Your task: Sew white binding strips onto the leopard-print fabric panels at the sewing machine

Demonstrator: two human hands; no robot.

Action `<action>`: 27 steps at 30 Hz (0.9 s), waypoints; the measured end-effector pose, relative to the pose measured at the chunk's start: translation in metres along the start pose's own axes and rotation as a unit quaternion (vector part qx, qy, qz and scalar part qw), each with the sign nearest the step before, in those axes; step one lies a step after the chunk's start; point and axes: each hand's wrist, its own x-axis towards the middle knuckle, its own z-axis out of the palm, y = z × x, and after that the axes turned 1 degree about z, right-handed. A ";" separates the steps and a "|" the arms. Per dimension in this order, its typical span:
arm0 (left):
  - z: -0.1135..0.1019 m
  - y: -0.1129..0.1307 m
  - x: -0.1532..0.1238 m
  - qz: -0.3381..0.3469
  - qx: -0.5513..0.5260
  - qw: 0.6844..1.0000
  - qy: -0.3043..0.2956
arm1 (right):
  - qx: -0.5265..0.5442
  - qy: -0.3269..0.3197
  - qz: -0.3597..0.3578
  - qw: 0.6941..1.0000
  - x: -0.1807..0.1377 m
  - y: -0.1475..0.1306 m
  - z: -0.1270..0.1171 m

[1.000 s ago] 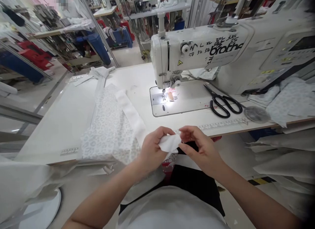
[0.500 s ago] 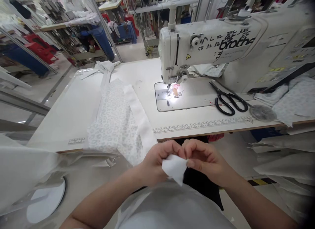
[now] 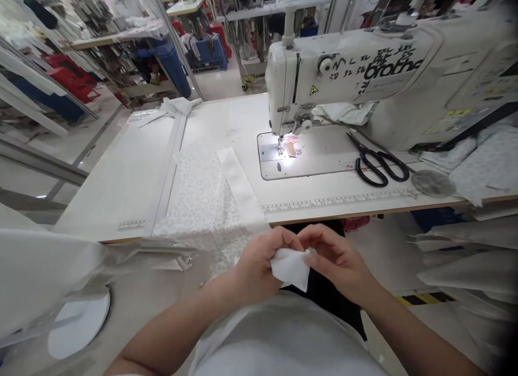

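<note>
Both hands are closed on a white fabric strip, close to my body just off the table's front edge. My left hand [image 3: 259, 262] grips its folded end [image 3: 292, 269], which sticks out between the hands. Thumb and fingers of my right hand [image 3: 338, 262] pinch the edge of that end. The strip [image 3: 245, 195] runs from my left hand up onto the table. Under it lies pale leopard-print fabric [image 3: 198, 192], partly hanging over the front edge. Whether the strip is joined to the print fabric I cannot tell.
A lit sewing machine [image 3: 343, 76] stands at the back right of the white table [image 3: 115, 176]. Black-handled scissors [image 3: 380, 163] and a round clear dish [image 3: 433, 183] lie right of its needle plate [image 3: 269, 152]. More print fabric [image 3: 485, 160] is piled at the far right.
The print fabric and strip have been drawn a little toward me. The folded end between my hands has turned and looks flatter. The whole view has shifted slightly.
</note>
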 end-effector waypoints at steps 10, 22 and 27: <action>0.007 0.002 -0.007 -0.103 -0.337 0.911 -0.216 | 0.121 -0.091 0.080 0.985 -0.003 0.012 0.008; -0.010 -0.031 0.015 -0.124 -0.022 0.981 0.148 | 0.087 0.078 0.091 0.989 -0.001 0.031 0.040; -0.001 -0.032 -0.004 -0.273 -0.387 0.881 0.000 | -0.205 0.221 -0.028 0.953 0.008 0.045 0.030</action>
